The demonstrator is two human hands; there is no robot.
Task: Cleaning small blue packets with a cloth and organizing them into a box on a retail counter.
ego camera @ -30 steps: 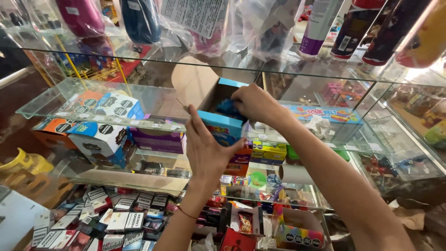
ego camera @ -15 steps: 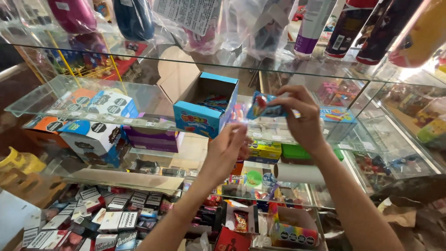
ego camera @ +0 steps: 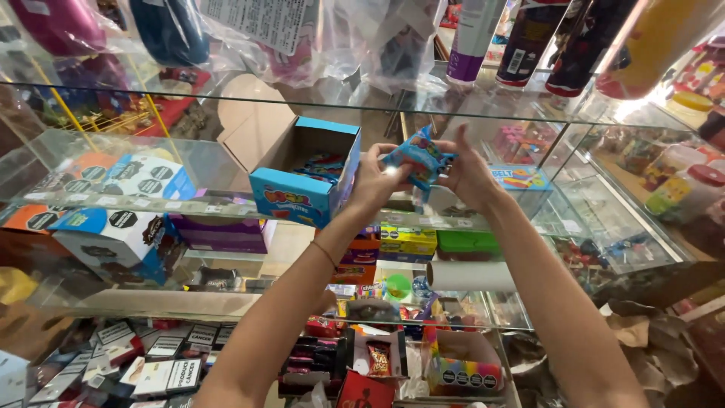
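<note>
Head view: looking down into a glass display case stocked with sweets and small goods.
Left hand (ego camera: 375, 180): centre of the frame, fingers curled and pinching the left end of a small blue candy packet (ego camera: 419, 155).
Right hand (ego camera: 470, 175): just right of centre, fingers closed on the right end of the same packet.
Candy packet: held between both hands in the upper middle of the frame, above the glass shelf (ego camera: 91, 198) and just right of the open box.
Open box (ego camera: 306, 181): blue cardboard, standing on the glass shelf left of centre, flap raised behind it, more blue packets lying inside.
Left of the frame: white and blue boxes (ego camera: 113, 227) on the shelves.
Right of centre: a flat colourful candy box (ego camera: 521, 180) behind the right hand.
Bottom left: rows of cigarette packs (ego camera: 151, 363).
Bottom centre: a rainbow-striped box (ego camera: 462, 372) below the arms.
</note>
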